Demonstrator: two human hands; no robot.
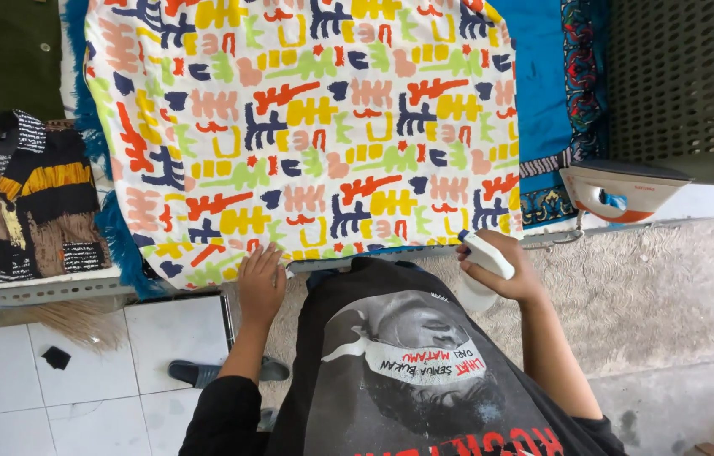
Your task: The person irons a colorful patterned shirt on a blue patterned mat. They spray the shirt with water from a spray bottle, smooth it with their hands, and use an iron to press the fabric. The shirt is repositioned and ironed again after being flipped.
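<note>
— What's in your hands?
— Your right hand (505, 274) is closed around one white spray bottle (482, 268) at the table edge; contents hidden. Your left hand (261, 283) lies flat and open on one patterned cloth (306, 127). One iron (619, 190) stands right.

Raised ironing surface (53, 291), metal-edged at the near side, covered by blue fringed cloth (543, 93). On top: bright patterned fabric (306, 127) spread flat, overhanging near edge. Left of it, folded brown-black striped garment (24, 198); dark green garment (2, 51) at far left corner. White-orange iron (623, 190) at right end, beside grey perforated crate (686, 84).
</note>
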